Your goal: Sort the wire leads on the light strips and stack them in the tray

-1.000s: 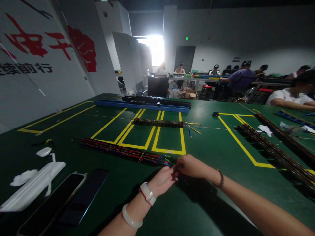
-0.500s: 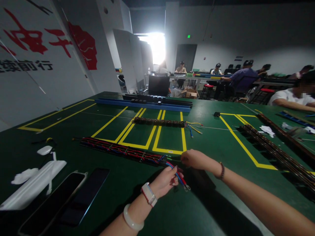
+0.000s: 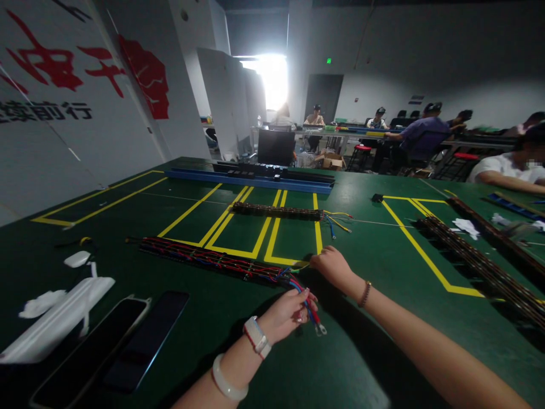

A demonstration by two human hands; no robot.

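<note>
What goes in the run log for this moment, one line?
left hand: holds red and blue wires | right hand: pinches green wire at cable chain end | surface: green table

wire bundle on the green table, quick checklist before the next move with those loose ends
1. Left hand grips the red and blue wires: ok.
2. Ring terminal on the wire tips hangs free past the fingers: ok.
3. Right hand pinches a thin wire at the bundle's end: cannot tell, its fingers hide it.
4. Wire bundle lies flat along the table: ok.
5. Two phones lie apart from the bundle: ok.
</note>
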